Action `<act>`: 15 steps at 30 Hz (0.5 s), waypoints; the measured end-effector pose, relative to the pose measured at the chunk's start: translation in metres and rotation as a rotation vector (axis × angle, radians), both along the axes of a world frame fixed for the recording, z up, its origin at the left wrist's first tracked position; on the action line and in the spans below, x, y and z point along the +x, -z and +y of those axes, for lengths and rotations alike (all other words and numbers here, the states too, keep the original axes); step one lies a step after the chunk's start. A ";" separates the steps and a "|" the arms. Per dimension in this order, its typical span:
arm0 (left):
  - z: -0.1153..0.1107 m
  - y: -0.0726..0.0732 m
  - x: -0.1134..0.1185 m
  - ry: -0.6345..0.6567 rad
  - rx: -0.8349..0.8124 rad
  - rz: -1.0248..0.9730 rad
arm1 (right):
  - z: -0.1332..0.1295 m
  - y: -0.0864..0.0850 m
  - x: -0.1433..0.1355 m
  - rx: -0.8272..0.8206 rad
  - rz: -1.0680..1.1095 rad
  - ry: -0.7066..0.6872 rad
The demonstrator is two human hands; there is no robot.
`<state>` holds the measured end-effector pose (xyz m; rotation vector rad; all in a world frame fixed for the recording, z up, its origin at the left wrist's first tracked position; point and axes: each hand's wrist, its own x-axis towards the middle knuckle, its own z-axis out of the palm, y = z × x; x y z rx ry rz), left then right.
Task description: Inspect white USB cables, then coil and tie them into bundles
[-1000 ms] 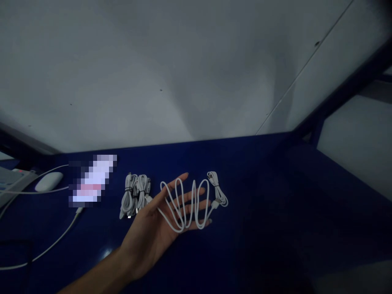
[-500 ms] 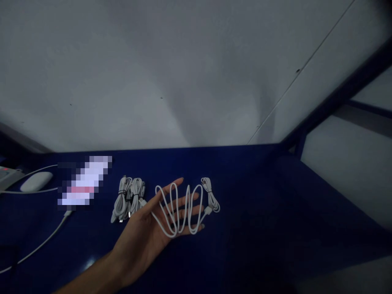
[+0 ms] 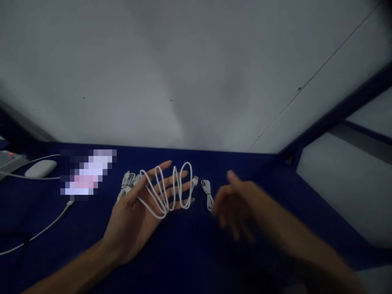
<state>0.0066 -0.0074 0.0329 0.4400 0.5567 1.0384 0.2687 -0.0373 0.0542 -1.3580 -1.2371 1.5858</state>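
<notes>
Draped in loops over the palm and spread fingers of my left hand (image 3: 134,216) is a white USB cable (image 3: 168,192), with its USB plug end hanging past the fingertips. The thumb lies over part of the loops. My right hand (image 3: 234,204), blurred by motion, is at the right with its fingers apart and nothing visible in them. A bundled white cable (image 3: 207,194) with a dark tie lies on the blue table (image 3: 183,257), close beside the right fingertips. More tied cables (image 3: 126,183) are partly hidden behind the left hand.
A pixelated lit phone (image 3: 88,173) lies at the left with a cable plugged into its near end. Beyond it are a white mouse-like object (image 3: 41,168) and a power strip (image 3: 10,161) with a red light. A pale wall (image 3: 196,73) rises behind the table.
My right hand has come into view from the right. My left hand, still holding the looped cable, now appears higher and further left, covering more of the tied cables. The camera view has shifted slightly.
</notes>
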 end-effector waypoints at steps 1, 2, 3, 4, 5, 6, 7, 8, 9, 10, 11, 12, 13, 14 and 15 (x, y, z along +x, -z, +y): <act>0.001 -0.001 -0.001 -0.012 0.002 -0.002 | 0.003 0.009 -0.013 -0.036 0.035 -0.029; 0.001 -0.002 -0.001 -0.018 -0.003 -0.003 | 0.007 0.017 -0.026 -0.057 0.093 -0.058; 0.002 -0.001 -0.002 -0.018 -0.011 -0.004 | 0.010 0.025 -0.039 -0.054 0.171 -0.081; 0.002 0.000 -0.002 -0.010 -0.026 -0.006 | 0.014 0.031 -0.051 -0.024 0.263 -0.094; 0.003 0.001 -0.002 0.001 -0.045 -0.008 | 0.017 0.035 -0.061 0.002 0.354 -0.121; 0.003 0.003 -0.002 0.011 -0.064 -0.010 | 0.019 0.038 -0.070 0.027 0.435 -0.130; 0.003 0.005 -0.002 0.017 -0.082 -0.010 | 0.021 0.040 -0.076 0.039 0.491 -0.132; 0.003 0.007 -0.001 0.017 -0.098 -0.008 | 0.023 0.042 -0.080 0.043 0.529 -0.133; 0.003 0.008 0.000 0.014 -0.109 -0.004 | 0.024 0.044 -0.082 0.038 0.553 -0.123; 0.003 0.009 0.001 0.011 -0.116 0.004 | 0.025 0.047 -0.084 0.026 0.559 -0.107; 0.003 0.010 0.001 0.009 -0.118 0.015 | 0.026 0.050 -0.085 0.015 0.546 -0.084; 0.003 0.010 0.002 0.013 -0.118 0.032 | 0.027 0.054 -0.085 0.006 0.520 -0.054; 0.003 0.011 0.003 0.022 -0.114 0.052 | 0.027 0.058 -0.085 0.003 0.489 -0.021; 0.003 0.011 0.003 0.033 -0.107 0.073 | 0.027 0.062 -0.084 0.002 0.458 0.016; 0.003 0.011 0.003 0.046 -0.098 0.092 | 0.027 0.065 -0.083 0.000 0.429 0.054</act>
